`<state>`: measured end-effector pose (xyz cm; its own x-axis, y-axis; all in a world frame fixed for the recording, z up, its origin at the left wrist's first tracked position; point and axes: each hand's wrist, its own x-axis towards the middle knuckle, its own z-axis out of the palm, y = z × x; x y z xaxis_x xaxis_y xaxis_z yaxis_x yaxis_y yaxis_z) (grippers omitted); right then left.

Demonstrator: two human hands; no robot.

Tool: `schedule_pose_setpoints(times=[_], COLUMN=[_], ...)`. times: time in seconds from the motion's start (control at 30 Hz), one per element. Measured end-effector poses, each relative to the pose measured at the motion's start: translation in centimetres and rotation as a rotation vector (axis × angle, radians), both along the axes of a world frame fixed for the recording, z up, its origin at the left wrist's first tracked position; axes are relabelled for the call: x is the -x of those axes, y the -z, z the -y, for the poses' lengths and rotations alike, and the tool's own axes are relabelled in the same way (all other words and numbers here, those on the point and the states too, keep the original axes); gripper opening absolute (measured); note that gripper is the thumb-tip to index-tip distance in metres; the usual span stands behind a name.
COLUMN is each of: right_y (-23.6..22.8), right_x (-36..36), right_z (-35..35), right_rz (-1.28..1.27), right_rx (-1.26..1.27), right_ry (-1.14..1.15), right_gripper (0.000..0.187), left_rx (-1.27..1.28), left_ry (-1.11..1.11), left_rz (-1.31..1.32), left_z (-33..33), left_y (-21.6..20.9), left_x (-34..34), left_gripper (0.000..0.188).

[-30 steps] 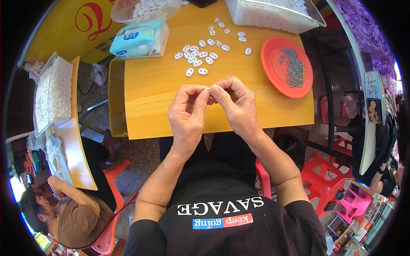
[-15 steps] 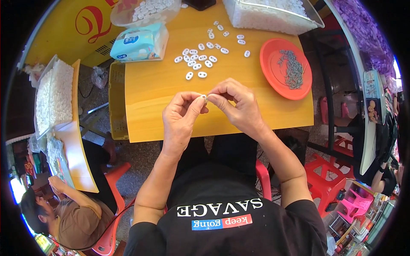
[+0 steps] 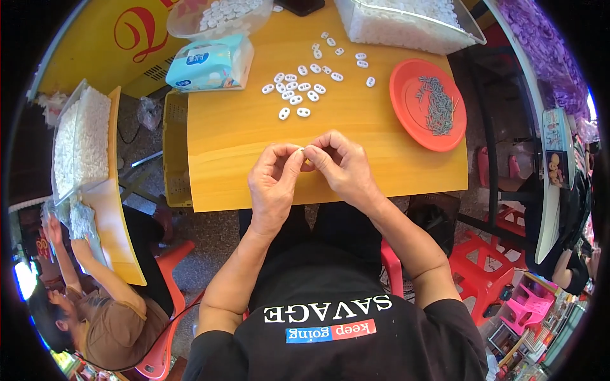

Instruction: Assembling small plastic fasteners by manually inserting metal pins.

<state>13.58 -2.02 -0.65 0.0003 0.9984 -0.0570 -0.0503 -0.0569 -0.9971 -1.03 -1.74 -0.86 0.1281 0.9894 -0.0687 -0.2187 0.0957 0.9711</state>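
Note:
Above the table's near edge my left hand (image 3: 274, 187) and my right hand (image 3: 343, 170) meet, thumbs and index fingers pinched together. A small white piece (image 3: 303, 150) is held in the left fingertips, almost wholly covered. Whatever the right fingertips pinch against it is too small to make out. Beyond the hands, several white oval pieces (image 3: 304, 112), each with two dark spots or holes, lie scattered on the yellow table (image 3: 241, 165). To the right, a red round plate (image 3: 406, 120) holds a heap of small grey pins (image 3: 438, 114).
A tissue pack (image 3: 210, 63) and a clear bowl (image 3: 238, 28) of white pieces stand at the far left. At the far right is a clear bin (image 3: 406, 35) full of white pieces. Left of the table, another person (image 3: 114, 324) sits by a side table. Red stools (image 3: 480, 270) stand right.
Both hands have come slightly lower and closer together, hiding more of the small piece. The person at the left has stretched both arms toward a plastic bag.

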Motion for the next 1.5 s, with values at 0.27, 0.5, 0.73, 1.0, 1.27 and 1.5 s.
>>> schedule_pose_setpoints(times=[0.27, 0.5, 0.73, 1.0, 1.27, 1.5], right_y=[0.7, 2.2, 0.2, -2.9, -2.8, -3.1], right_x=[-2.0, -1.6, -1.3, -0.8, -0.9, -0.3], right_z=[-4.6, -7.3, -5.3, -2.1, -1.8, -1.4], right_rz=[0.398, 0.99, 0.318, -0.258, -0.192, 0.074], right_rx=[-0.077, -0.638, -0.167, 0.107, 0.031, -0.162], right_ry=[-0.127, -0.057, -0.069, -0.064, -0.047, 0.038], right_gripper=[0.015, 0.015, 0.023, 0.025, 0.025, 0.018], left_rx=[0.034, 0.056, 0.072, 0.096, 0.056, 0.054], left_ry=[-0.012, -0.074, -0.087, -0.067, -0.053, -0.06], left_rz=[-0.035, 0.017, 0.135, 0.208, 0.167, 0.128], left_z=[-0.8, -1.0, -1.3, -1.5, -1.2, -1.1], left_y=[1.0, 0.9, -0.1, -1.9, -2.7, -2.8], left_x=[2.8, 3.2, 2.4, 1.1, 0.6, 0.5], left_gripper=[0.008, 0.01, 0.01, 0.012, 0.011, 0.011])
